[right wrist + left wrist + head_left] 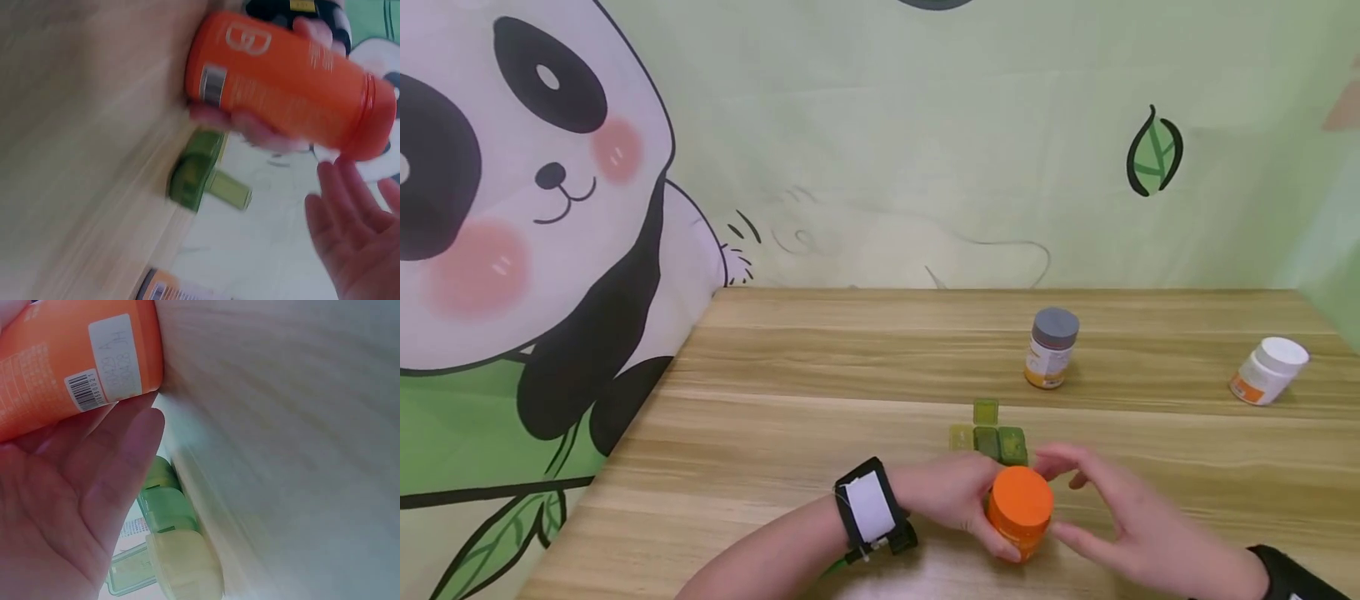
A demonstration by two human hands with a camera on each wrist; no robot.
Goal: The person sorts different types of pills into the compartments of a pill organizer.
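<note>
Orange bottle (1019,510) tilted off the counter (790,433), gripped in my left hand (951,492).
My right hand (1120,508) hovers spread beside its lid; a slip could knock the green pill box (992,437) just behind.

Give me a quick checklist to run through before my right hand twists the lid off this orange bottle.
1. Left hand grips the orange bottle: ok.
2. Right hand on the orange lid: not ok; its fingers are spread beside it, apart.
3. Bottle upright: not ok; it looks tilted, base near the table.
4. Green pill organizer within reach: ok, just behind the bottle, one compartment lid up.
5. Grey-capped bottle and white-capped bottle out of the way: ok.
6. Lid seal: cannot tell.
</note>
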